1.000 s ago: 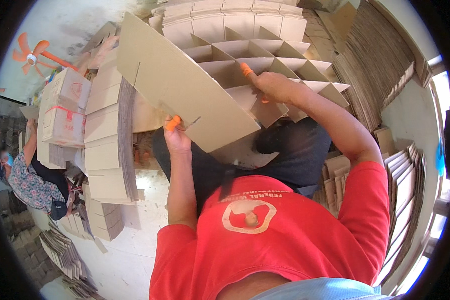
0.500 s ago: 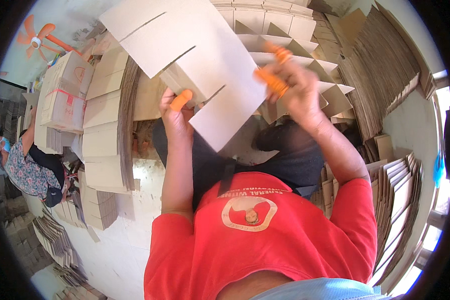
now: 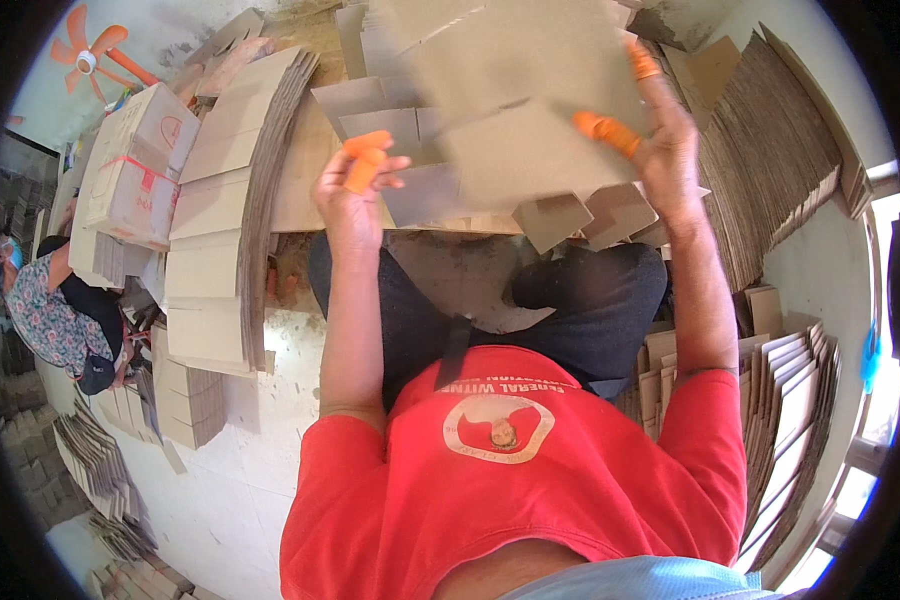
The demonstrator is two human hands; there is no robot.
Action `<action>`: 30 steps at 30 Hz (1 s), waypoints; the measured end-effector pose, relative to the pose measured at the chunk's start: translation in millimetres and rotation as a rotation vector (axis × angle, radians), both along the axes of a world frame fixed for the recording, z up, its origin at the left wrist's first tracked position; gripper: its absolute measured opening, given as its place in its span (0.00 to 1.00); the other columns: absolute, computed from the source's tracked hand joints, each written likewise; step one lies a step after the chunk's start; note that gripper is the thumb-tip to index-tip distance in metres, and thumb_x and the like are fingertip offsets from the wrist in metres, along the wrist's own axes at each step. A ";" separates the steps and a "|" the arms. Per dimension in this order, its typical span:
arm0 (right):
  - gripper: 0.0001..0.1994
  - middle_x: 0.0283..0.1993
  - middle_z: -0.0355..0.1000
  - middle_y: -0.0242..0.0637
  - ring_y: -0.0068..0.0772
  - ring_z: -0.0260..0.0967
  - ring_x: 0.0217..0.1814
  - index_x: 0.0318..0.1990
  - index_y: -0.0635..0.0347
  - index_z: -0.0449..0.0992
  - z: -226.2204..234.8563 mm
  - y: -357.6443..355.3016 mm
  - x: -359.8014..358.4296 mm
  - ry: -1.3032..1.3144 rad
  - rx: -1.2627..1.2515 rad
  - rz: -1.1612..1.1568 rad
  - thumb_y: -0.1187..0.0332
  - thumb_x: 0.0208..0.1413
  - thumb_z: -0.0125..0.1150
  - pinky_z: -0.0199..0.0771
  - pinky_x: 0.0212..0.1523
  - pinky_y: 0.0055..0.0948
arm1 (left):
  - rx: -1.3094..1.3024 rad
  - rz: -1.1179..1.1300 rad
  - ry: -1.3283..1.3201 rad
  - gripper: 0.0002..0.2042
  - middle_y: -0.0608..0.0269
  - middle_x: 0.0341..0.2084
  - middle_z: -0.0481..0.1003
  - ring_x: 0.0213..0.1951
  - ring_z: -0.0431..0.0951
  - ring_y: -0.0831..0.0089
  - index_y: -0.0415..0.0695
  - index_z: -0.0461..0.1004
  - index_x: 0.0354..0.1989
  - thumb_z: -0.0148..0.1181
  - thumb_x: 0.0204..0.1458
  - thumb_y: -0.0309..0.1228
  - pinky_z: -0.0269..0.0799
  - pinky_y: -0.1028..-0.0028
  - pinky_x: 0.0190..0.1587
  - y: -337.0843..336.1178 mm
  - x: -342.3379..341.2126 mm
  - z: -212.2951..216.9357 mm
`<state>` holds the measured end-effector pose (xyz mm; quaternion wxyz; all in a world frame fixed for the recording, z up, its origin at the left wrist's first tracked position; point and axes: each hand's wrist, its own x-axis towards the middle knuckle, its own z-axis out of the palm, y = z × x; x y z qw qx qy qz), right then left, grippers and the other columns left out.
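I sit in a red shirt and dark trousers and hold up a large slotted cardboard sheet [image 3: 530, 100] in front of me. My right hand [image 3: 665, 150], with orange rubber tips on two fingers, grips the sheet's right edge. My left hand [image 3: 355, 185], also with orange finger tips, is curled against the cut flaps at the sheet's lower left and pinches them. The sheet hides most of what lies behind it. A smaller cardboard flap [image 3: 555, 218] hangs below the sheet over my lap.
A tall stack of flat cardboard [image 3: 220, 200] stands at my left, with a taped carton [image 3: 130, 170] beyond it. More flat sheets lean at the right [image 3: 770, 150] and lower right [image 3: 785, 400]. Another person [image 3: 55, 310] sits at far left. An orange fan [image 3: 85, 60] is top left.
Both hands have risen and swung the cardboard sheet up and toward the right. My right hand moved out to the sheet's right edge, and the divider grid behind is now covered.
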<state>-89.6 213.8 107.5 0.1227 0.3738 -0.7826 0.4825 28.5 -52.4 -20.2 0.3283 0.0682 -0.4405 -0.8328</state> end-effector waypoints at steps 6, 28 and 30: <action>0.36 0.60 0.65 0.41 0.30 0.62 0.61 0.63 0.63 0.60 40.3 3.1 6.0 0.047 0.222 -0.042 0.73 0.44 0.69 0.60 0.62 0.34 | -0.642 0.261 -0.273 0.11 0.58 0.33 0.79 0.34 0.79 0.68 0.35 0.74 0.40 0.63 0.48 0.25 0.73 0.73 0.40 -7.0 14.0 0.3; 0.36 0.63 0.63 0.45 0.30 0.60 0.64 0.64 0.63 0.60 12.7 -30.0 -18.1 -0.030 0.279 0.142 0.71 0.46 0.69 0.58 0.62 0.27 | -1.186 0.117 -0.327 0.06 0.55 0.25 0.77 0.29 0.79 0.67 0.35 0.73 0.33 0.57 0.44 0.15 0.71 0.72 0.33 3.8 -12.3 -17.0; 0.36 0.62 0.64 0.44 0.29 0.60 0.64 0.64 0.61 0.59 13.9 -27.1 -18.6 -0.003 0.260 0.144 0.71 0.46 0.69 0.59 0.62 0.27 | -1.171 0.112 -0.325 0.06 0.55 0.25 0.77 0.29 0.79 0.68 0.34 0.73 0.32 0.57 0.45 0.15 0.71 0.73 0.33 4.2 -12.7 -16.2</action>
